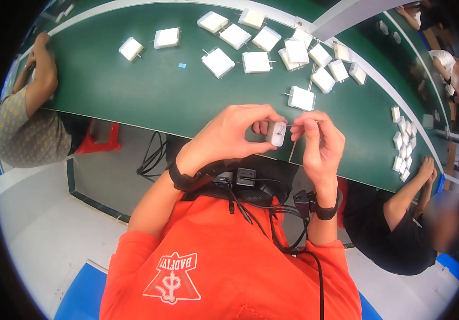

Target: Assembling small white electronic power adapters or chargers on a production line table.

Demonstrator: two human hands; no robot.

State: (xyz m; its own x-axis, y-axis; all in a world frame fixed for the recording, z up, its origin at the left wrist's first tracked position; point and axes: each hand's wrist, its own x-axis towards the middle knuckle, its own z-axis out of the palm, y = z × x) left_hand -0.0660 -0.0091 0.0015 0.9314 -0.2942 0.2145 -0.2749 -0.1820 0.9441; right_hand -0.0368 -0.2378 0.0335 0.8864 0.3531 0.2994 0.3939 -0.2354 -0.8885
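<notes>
My left hand grips a small white box-shaped block by its edges, between thumb and fingers, at the near side of the table. The block's narrow end faces up and shows a dark thin line across it. Close by on the right, my right hand is closed in a pinch on what looks like a thin wire running from that end; the fingertips hide most of it. Just beyond my hands lies another white block with a thin metal pin or wire sticking out of its side.
Several similar blocks lie scattered on the green table, some stacked at the far right. More small white pieces stand near a person at right. Another person sits at left. Black cables hang across my front.
</notes>
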